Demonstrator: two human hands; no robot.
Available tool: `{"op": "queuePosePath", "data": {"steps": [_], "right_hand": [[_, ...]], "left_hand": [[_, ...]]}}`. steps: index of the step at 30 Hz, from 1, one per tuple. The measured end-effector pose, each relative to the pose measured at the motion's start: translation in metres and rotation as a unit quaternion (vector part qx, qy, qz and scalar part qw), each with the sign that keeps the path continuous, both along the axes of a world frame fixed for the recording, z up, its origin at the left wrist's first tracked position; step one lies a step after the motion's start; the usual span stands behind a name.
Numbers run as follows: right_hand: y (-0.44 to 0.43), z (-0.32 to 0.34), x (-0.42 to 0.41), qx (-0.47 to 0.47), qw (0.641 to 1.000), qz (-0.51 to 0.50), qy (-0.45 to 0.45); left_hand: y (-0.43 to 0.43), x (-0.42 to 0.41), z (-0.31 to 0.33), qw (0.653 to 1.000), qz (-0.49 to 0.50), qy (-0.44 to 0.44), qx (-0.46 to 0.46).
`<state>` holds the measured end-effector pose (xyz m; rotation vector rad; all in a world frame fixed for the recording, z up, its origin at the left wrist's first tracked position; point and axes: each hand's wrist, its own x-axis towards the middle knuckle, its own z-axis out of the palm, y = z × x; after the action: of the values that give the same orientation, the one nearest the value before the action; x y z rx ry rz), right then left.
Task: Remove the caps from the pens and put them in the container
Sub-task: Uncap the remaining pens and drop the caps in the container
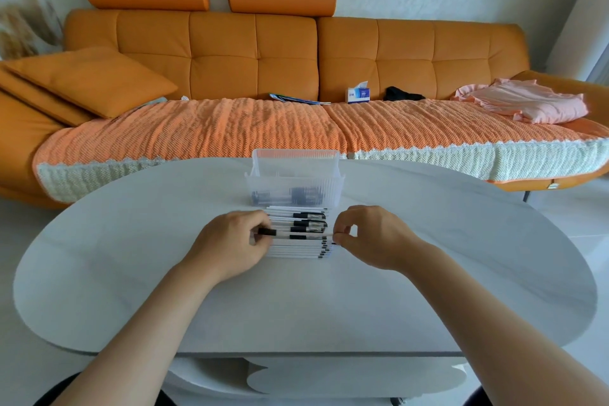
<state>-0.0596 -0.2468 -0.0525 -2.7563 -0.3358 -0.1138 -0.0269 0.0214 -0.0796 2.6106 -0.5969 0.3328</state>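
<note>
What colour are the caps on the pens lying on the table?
Black; the caps on the pens show best in the head view.

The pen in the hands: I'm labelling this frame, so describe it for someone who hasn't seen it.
On the white oval table, a clear container stands at the far middle, a row of white pens just before it. The pen is the only one held at both ends, by the left hand and right hand.

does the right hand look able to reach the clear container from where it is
Probably yes: the clear container stands open-topped just behind the row of pens, with nothing between it and the right hand, whose fingers pinch a pen.
</note>
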Motion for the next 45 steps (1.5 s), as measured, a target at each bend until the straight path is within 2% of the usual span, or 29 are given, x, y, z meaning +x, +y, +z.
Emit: {"op": "queuePosePath", "data": {"steps": [4, 6, 8, 10, 13, 17, 22, 26, 33, 39, 45], "right_hand": [[-0.005, 0.0, 0.001, 0.006, 1.0, -0.018, 0.005], [-0.006, -0.002, 0.001, 0.003, 1.0, -0.022, 0.012], [-0.005, -0.003, 0.0, 0.006, 1.0, -0.018, 0.016], [-0.002, -0.004, 0.0, 0.01, 1.0, -0.007, 0.011], [0.004, -0.004, -0.001, 0.018, 1.0, 0.012, 0.001], [0.007, -0.004, -0.001, 0.03, 0.999, 0.024, -0.008], [-0.001, 0.0, 0.003, 0.013, 1.0, 0.014, 0.004], [-0.015, 0.003, 0.009, 0.007, 0.999, -0.036, -0.004], [-0.016, -0.009, 0.019, 0.003, 0.994, -0.106, 0.013], [-0.013, -0.016, 0.03, -0.034, 0.992, -0.111, 0.042], [-0.012, -0.013, 0.037, -0.022, 0.991, -0.108, 0.078]], "left_hand": [[0.016, 0.006, 0.0, 0.994, 0.088, -0.047, 0.035], [0.021, 0.008, 0.0, 0.991, 0.112, -0.075, 0.02], [0.017, 0.006, 0.002, 0.989, 0.093, -0.114, -0.012], [0.005, 0.001, 0.003, 0.989, 0.032, -0.141, -0.026], [-0.013, -0.004, -0.003, 0.989, -0.058, -0.135, -0.02], [-0.027, -0.003, -0.009, 0.988, -0.105, -0.113, -0.02], [-0.027, 0.001, -0.01, 0.992, -0.091, -0.089, -0.021], [-0.022, 0.001, -0.013, 0.995, -0.081, -0.06, -0.02], [-0.02, -0.003, -0.018, 0.994, -0.1, -0.016, 0.039], [-0.026, -0.008, -0.016, 0.994, -0.103, -0.031, 0.034], [-0.031, -0.005, -0.015, 0.995, -0.088, -0.031, 0.043]]}}
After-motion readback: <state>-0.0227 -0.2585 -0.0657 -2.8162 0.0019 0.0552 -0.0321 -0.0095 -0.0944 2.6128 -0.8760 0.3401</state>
